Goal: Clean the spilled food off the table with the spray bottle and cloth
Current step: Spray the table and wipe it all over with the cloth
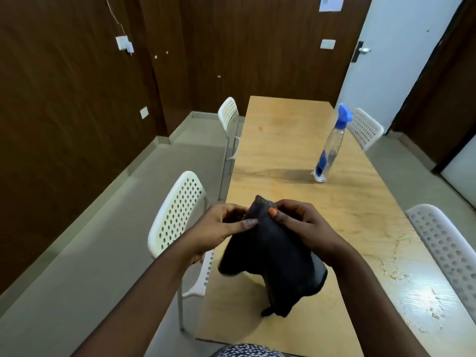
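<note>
**Dark cloth held over the desk in both hands**

Dark cloth [270, 256] hung above the near end of the light wooden desk [288, 150], gripped at its top edge. The left hand [221, 228] pinched the cloth's upper left side, its fingers [248, 222] curled onto the fabric. The right hand [298, 222] clamped the upper right side, thumb pressed on the front. The rest of the cloth drooped below both hands, its lowest corner close to the desk.

The spray bottle [331, 145], clear with a blue trigger head, stood upright farther along the desk, well apart from the hands. Wet spilled food [401, 269] glistened on the desk's near right side, to the right of the cloth. A small orange smear [260, 128] lay near the far left edge. White perforated chairs [177, 215] stood beside the desk.
</note>
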